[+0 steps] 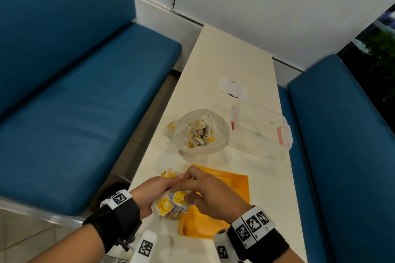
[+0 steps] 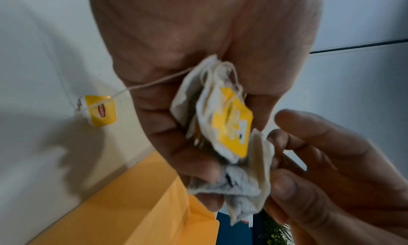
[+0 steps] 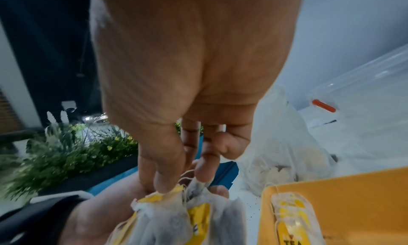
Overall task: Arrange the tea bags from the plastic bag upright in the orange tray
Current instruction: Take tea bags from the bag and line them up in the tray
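My left hand (image 1: 159,195) grips a bunch of tea bags (image 1: 171,204) with yellow tags, just over the left edge of the orange tray (image 1: 233,188). My right hand (image 1: 192,193) reaches into the bunch; in the right wrist view its thumb and fingers (image 3: 163,182) pinch the top of one tea bag (image 3: 176,214). One tag (image 2: 100,111) dangles from the bunch on its string. Another tea bag (image 3: 291,219) sits at the tray's left wall (image 3: 353,205). The open plastic bag (image 1: 201,132) holds several more tea bags beyond the tray.
A few tea bags (image 1: 168,174) lie on the white table (image 1: 230,60) left of the tray. A clear container with red latches (image 1: 263,126) stands right of the bag, a white paper (image 1: 233,88) behind it. Blue benches (image 1: 85,102) flank the table.
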